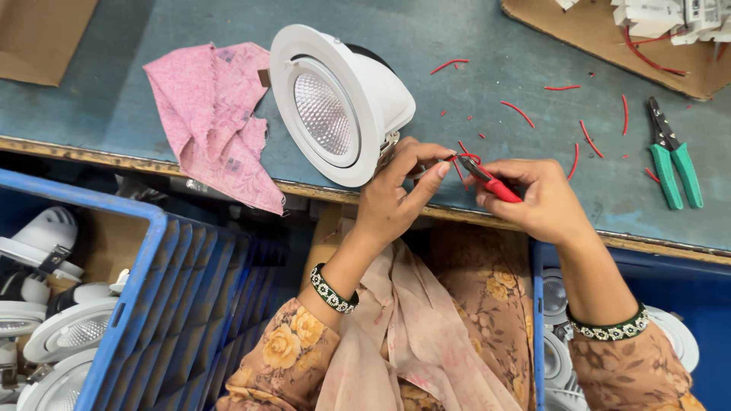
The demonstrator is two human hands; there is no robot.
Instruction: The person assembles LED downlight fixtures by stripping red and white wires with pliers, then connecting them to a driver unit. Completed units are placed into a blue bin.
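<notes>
A white round recessed lamp (335, 103) stands tilted on its side near the front edge of the blue-grey workbench (457, 46). My left hand (400, 190) pinches a thin red wire (466, 161) that comes from the lamp's back. My right hand (537, 198) grips small red-handled cutters (491, 183), whose jaws are at the wire just beyond my left fingertips. Both hands hover over the bench's front edge.
A pink cloth (213, 122) lies left of the lamp. Green-handled pliers (671, 156) lie at the right, among several red wire offcuts (518, 113). Cardboard (609, 38) with white parts sits at the back right. Blue crates (145, 281) of white lamps flank my lap.
</notes>
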